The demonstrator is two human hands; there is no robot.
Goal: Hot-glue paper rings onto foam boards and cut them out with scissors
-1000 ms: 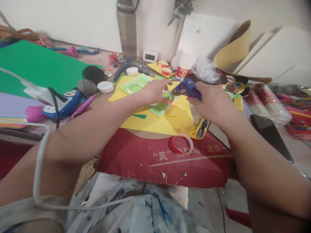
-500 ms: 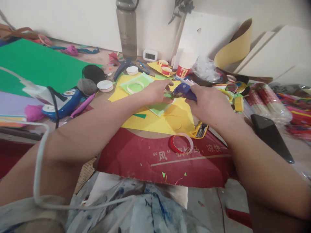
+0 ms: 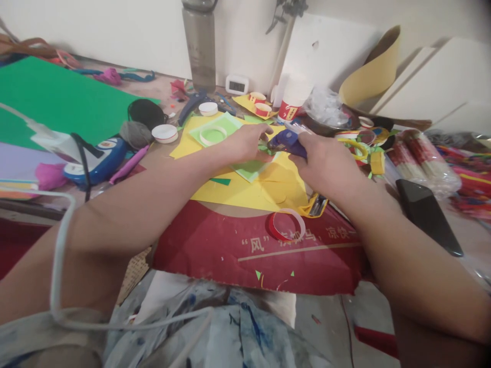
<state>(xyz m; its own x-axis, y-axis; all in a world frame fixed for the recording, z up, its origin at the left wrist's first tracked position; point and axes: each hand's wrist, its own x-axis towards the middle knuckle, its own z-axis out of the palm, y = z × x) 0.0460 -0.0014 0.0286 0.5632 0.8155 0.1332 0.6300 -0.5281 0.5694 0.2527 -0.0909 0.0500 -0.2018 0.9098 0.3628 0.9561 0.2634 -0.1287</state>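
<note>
My right hand (image 3: 326, 158) is wrapped around a blue hot glue gun (image 3: 287, 143), its nozzle pointing left. A clear stick (image 3: 297, 129) pokes up behind the gun. Facing it, my left hand (image 3: 247, 143) curls its fingers around a small green paper piece (image 3: 264, 148), close to the nozzle; its exact shape is partly hidden. Beneath both hands lie a light green sheet (image 3: 251, 170) and a yellow sheet (image 3: 245, 197). A pale ring (image 3: 213, 135) rests on the green sheet left of my left hand. Closer to me, a red-and-white paper ring (image 3: 286, 225) stands on dark red cardboard (image 3: 215, 250).
A yellow-handled cutter (image 3: 316, 204) lies beside the yellow sheet. To the right are a black phone (image 3: 429, 217) and wrapped bundles (image 3: 422, 158). A bottle (image 3: 199, 51), a small clock (image 3: 237, 85) and a paper cup (image 3: 291, 102) stand behind. A white cable (image 3: 57, 266) crosses my left arm.
The green piece in my left hand shows more plainly at the nozzle. My right hand and the glue gun have shifted slightly left; the view has moved a little.
</note>
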